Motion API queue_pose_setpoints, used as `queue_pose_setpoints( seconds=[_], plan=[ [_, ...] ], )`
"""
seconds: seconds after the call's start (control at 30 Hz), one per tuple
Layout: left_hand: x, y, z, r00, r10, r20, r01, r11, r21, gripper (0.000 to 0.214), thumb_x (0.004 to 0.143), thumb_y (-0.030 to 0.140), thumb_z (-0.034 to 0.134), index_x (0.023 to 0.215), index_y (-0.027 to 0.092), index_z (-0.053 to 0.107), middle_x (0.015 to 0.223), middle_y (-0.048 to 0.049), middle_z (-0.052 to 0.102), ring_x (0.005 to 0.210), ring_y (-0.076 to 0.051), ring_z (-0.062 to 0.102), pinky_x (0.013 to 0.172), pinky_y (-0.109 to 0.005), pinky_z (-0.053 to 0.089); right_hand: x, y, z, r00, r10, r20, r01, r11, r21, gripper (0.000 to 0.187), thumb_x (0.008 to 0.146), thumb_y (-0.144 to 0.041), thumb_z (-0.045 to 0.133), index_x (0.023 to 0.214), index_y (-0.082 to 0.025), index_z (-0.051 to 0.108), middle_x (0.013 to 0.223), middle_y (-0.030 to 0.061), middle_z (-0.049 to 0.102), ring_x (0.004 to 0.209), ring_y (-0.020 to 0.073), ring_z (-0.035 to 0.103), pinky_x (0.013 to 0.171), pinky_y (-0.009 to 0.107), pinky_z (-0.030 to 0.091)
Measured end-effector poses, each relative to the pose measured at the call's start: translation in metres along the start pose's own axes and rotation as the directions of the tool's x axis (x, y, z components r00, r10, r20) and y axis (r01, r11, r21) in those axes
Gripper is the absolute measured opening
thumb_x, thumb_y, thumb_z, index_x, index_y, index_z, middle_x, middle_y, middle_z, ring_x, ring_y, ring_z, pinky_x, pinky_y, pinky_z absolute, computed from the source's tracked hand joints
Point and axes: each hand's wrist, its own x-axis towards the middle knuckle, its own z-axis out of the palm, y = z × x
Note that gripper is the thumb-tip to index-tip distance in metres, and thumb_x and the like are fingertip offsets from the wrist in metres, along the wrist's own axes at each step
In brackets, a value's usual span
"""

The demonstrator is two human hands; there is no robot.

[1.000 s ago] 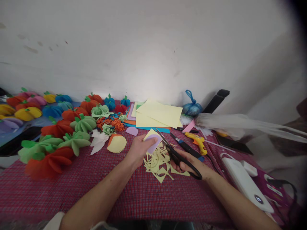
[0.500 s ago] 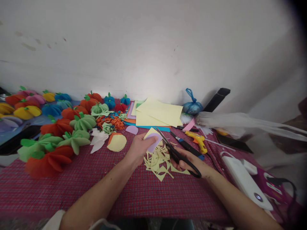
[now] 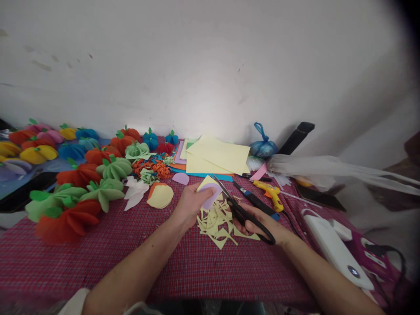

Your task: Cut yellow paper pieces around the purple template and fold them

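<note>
Between the thumb and fingers of my left hand is a purple rounded piece laid over a pale yellow sheet. My right hand grips black-handled scissors, their blades pointing up and left along the right edge of the yellow sheet. Yellow offcuts lie heaped under both hands. Left of them rests a stack of yellow rounded pieces with an orange one beneath, and a purple half-round piece lies behind.
Several colourful pumpkin-shaped crafts crowd the left side. Yellow sheets are stacked at the back. To the right are a blue-black cutter, a yellow glue gun, a blue tied bag and a white device. A checked cloth covers the table.
Almost nothing differs. Both hands keep their hold on the sheet and the scissors, and the whole view has shifted very slightly.
</note>
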Motion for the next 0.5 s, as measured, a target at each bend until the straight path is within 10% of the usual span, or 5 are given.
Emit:
queue_pose_setpoints(
  seconds=[0.5],
  plan=[
    [0.0008,-0.0014,-0.0012,1.000,0.012,0.002,-0.012,1.000,0.000,0.021,0.060,0.027,0.070,0.073,0.011,0.064,0.061,-0.0040,0.065,0.049,-0.013,0.057,0.049,-0.024,0.043,0.0012,-0.0002,0.0011,0.999,-0.034,0.003,0.033,0.999,0.016,0.054,0.077,-0.055,0.054,0.109,-0.013,0.044,0.069,-0.0010,0.044,0.054,0.0069,0.036,0.047,0.020,0.028]
  ],
)
